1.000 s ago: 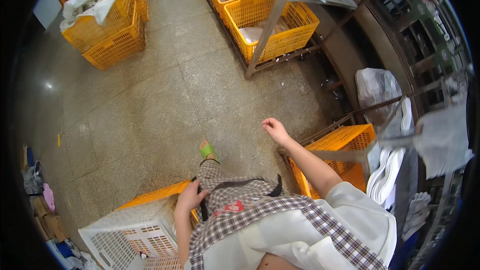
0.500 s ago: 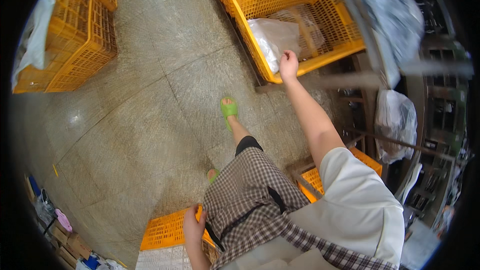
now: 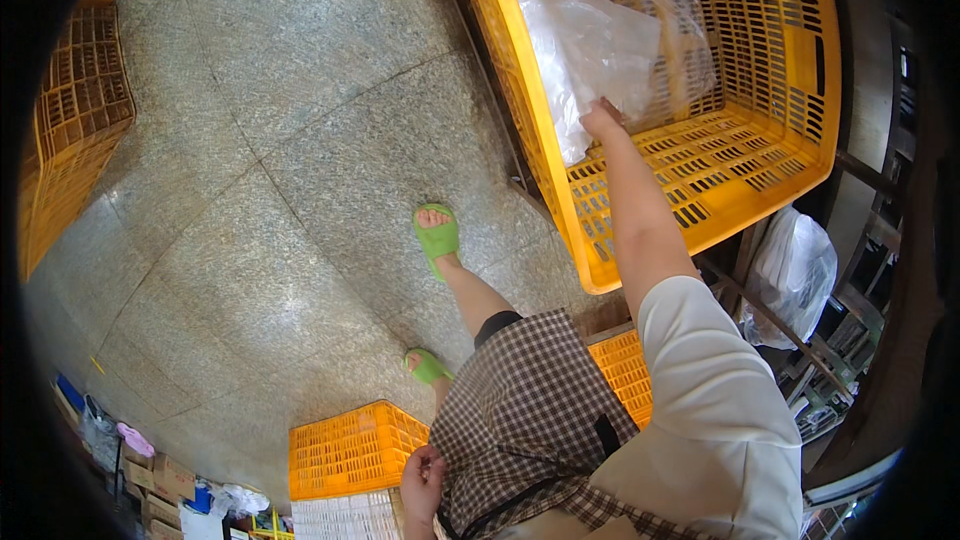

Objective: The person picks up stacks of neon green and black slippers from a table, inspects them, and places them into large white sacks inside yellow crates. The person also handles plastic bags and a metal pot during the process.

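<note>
My right hand [image 3: 602, 120] reaches down into a large yellow perforated plastic crate [image 3: 572, 225]. Its fingers are drawn together on the near edge of a clear plastic bag [image 3: 600, 45], which lies flat against the crate's left side. Part of those fingers is hidden behind the hand. Low down, my left hand [image 3: 424, 480] hangs beside my checked apron [image 3: 540, 380], fingers curled in, with nothing visible in them. Close to it stands a smaller yellow crate [image 3: 345, 450] on top of a white crate [image 3: 345, 515].
Yellow crates [image 3: 80, 100] are stacked at the far left. Another yellow crate [image 3: 625, 375] sits under the large one, by my right hip. A bundled clear plastic bag [image 3: 795, 275] hangs at the right near metal bars. Cardboard boxes [image 3: 170, 480] stand at the lower left.
I am nearer the large crate, which fills more of the view. My right hand has gone from above its rim to the plastic bag inside. My left hand has come off the smaller crate's edge.
</note>
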A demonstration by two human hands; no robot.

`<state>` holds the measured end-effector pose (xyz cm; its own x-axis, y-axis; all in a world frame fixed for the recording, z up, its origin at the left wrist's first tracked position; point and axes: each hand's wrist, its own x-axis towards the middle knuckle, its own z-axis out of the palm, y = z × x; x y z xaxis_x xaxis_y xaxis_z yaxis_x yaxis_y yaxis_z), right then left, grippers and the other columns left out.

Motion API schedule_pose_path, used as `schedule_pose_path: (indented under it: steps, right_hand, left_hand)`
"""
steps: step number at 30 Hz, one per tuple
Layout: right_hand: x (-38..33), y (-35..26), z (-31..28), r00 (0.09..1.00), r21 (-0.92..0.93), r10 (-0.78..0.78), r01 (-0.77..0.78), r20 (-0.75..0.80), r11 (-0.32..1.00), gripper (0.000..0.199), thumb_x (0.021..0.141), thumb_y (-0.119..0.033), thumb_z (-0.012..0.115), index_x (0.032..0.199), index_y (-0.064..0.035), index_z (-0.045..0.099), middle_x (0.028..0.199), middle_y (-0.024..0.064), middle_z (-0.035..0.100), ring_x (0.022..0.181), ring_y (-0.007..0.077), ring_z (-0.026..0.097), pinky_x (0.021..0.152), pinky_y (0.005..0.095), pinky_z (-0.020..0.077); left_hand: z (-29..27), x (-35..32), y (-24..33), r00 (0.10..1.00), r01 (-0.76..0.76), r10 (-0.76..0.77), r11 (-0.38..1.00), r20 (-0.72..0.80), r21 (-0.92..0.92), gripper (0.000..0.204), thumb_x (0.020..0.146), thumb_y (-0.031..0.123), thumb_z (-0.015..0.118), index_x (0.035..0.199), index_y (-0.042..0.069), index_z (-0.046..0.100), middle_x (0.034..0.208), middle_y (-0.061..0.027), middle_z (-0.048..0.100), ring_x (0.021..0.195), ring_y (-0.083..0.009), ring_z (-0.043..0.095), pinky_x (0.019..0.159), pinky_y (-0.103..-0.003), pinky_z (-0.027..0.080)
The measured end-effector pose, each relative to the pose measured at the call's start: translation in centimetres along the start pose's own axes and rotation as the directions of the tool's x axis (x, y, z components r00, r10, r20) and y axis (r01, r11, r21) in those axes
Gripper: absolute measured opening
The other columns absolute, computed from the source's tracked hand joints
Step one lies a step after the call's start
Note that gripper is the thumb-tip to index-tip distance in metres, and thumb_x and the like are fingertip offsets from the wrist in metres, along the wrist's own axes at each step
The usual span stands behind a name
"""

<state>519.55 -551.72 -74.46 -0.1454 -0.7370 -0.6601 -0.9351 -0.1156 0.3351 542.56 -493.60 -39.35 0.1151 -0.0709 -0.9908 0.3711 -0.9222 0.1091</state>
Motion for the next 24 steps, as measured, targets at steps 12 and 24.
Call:
schedule_pose_path:
  steps: [12, 24]
  right_hand:
    - [-8.1, 7.2, -15.1, 0.634, 0.705, 0.498, 0.107, -0.591, 0.701, 0.023, 0.085, -0.023, 0.062, 0.087, -0.0001, 0.063, 0.088, 0.0188, 0.066, 0.079, 0.0369, 0.062, 0.071, 0.0435, 0.0479]
    - [-47.6, -0.9, -15.3, 0.997, 0.65, 0.046, 0.07, -0.055, -0.757, 0.058, 0.096, -0.051, 0.034, 0.13, -0.0047, 0.042, 0.123, 0.0091, 0.054, 0.11, 0.024, 0.055, 0.088, 0.0398, 0.0495]
  left_hand:
    - [-3.8, -2.4, 0.1, 0.992, -0.12, 0.105, 0.964, -0.074, -0.239, 0.023, 0.089, 0.004, 0.055, 0.111, -0.002, 0.053, 0.096, -0.0064, 0.06, 0.087, -0.0126, 0.056, 0.078, -0.026, 0.046]
    - [-16.6, -8.2, 3.4, 0.636, -0.701, 0.768, 0.617, -0.076, 0.357, 0.056, 0.078, 0.016, 0.07, 0.126, 0.002, 0.044, 0.13, -0.0191, 0.044, 0.115, -0.0317, 0.049, 0.091, -0.039, 0.044]
